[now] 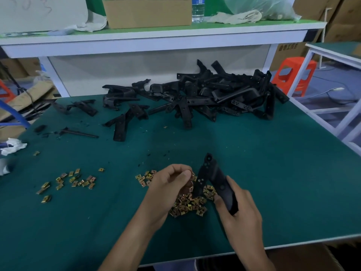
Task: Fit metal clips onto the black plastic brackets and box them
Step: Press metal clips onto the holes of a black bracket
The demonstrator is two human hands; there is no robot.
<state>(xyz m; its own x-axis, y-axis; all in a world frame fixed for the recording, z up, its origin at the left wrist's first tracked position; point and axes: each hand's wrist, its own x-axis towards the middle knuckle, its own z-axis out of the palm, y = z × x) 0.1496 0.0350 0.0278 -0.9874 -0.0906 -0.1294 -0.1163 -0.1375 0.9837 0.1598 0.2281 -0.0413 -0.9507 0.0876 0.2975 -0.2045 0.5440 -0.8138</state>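
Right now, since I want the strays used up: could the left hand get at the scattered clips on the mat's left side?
Probably yes. The scattered clips lie on bare mat with nothing standing between them and the left hand, though it seems to pinch a clip already.

Black brackets, gold clips, green table, orange stool

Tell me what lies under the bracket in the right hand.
A heap of metal clips lies on the table under the bracket. The left hand and the bracket itself cover part of the heap.
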